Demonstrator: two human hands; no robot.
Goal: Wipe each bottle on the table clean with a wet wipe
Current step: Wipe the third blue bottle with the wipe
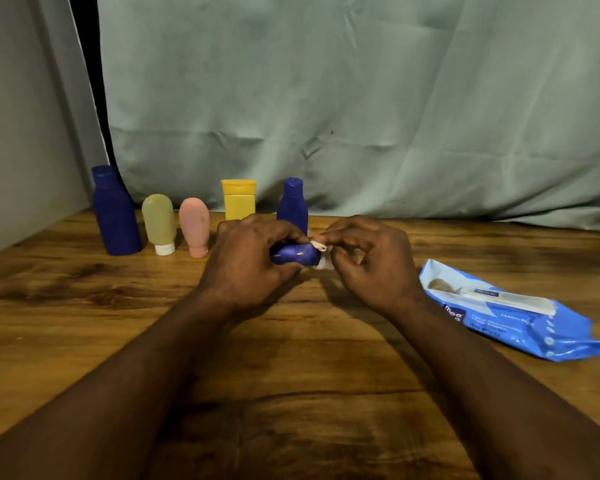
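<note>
a wrinkled grey-green cloth [361, 98] hangs across 12 o'clock, its hem meeting the brown wood-grain desk [291, 393]. at 11 o'clock a narrow dark gap [89, 29] parts it from a pale panel [21, 116] at 10 o'clock.

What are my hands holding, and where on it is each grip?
The left hand grips a small blue bottle around its body, tipped sideways. The right hand pinches a white wet wipe at the bottle's end.
</note>
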